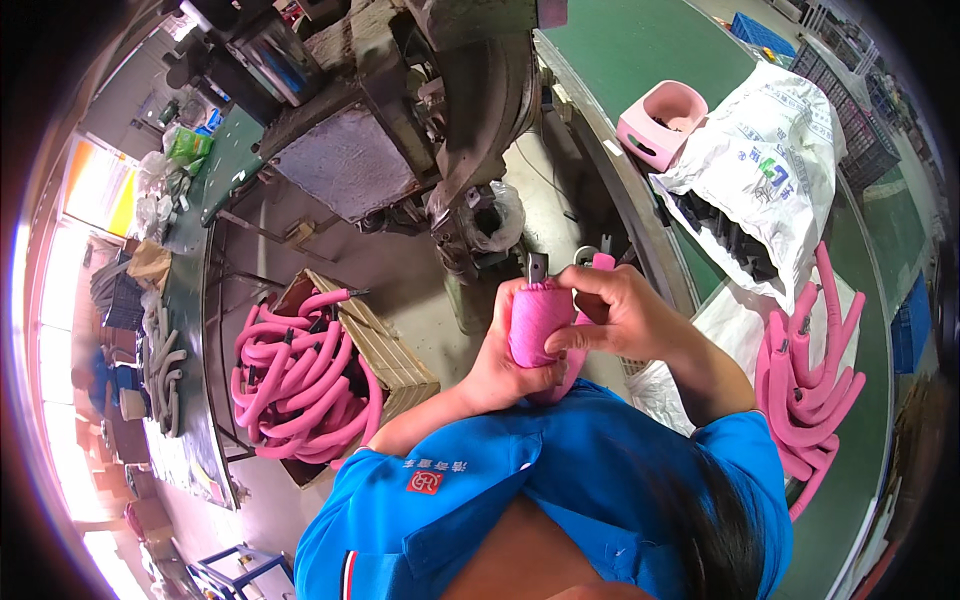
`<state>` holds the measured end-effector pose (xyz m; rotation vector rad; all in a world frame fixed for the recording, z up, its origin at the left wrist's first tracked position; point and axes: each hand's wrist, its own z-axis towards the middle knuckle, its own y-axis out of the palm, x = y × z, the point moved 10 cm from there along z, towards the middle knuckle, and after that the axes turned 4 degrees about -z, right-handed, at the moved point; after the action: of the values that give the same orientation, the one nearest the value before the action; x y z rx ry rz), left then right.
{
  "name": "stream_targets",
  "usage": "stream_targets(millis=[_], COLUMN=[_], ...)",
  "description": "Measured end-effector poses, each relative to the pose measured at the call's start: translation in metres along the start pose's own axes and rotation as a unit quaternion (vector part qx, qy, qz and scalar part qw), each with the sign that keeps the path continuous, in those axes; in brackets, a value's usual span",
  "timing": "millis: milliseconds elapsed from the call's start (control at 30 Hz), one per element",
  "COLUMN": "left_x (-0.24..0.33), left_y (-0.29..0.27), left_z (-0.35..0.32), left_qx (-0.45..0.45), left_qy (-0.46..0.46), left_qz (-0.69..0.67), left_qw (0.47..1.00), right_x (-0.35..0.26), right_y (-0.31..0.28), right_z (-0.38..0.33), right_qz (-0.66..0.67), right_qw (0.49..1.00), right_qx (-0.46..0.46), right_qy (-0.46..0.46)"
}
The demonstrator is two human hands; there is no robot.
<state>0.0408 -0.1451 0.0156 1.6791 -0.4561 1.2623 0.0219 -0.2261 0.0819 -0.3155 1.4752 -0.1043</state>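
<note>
Close in front of my chest, my left hand (502, 350) is closed round a bright pink foam-covered tube (540, 322) held upright. A dark fitting (538, 268) sticks out of its top end. My right hand (618, 312) pinches the same tube from the other side, its thumb pressed on the pink surface and its fingers bent near the top. Another pink tube end (603, 262) shows just behind the right hand; whether it belongs to the same bent tube is hidden.
A wooden crate (392, 350) on the left is heaped with pink foam tubes (300, 385). Ahead stands a grimy machine (350, 160). On the green bench to the right lie more pink tubes (800, 400), a white sack (765, 160) of black parts and a pink plastic container (664, 125).
</note>
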Motion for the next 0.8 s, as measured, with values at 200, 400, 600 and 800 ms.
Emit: stream_targets(millis=[200,400,600,800], left_x=[0.018,0.0,-0.02,-0.011], left_y=[0.01,0.002,-0.013,-0.024], left_z=[0.005,0.001,-0.011,0.005], left_qx=[-0.028,-0.036,-0.024,0.009], left_qy=[0.055,0.03,0.004,-0.066], left_qz=[0.106,0.049,0.105,0.172], left_qw=[0.992,0.998,0.994,0.983], right_x=[0.004,-0.009,-0.003,0.237], right_y=[-0.013,-0.004,0.008,-0.114], right_z=[-0.016,-0.013,-0.007,-0.053], right_qz=[0.056,-0.095,-0.131,0.092], right_qw=[0.975,0.98,0.984,0.896], right_qx=[0.21,0.151,0.032,0.378], right_qy=[-0.05,-0.094,-0.115,0.213])
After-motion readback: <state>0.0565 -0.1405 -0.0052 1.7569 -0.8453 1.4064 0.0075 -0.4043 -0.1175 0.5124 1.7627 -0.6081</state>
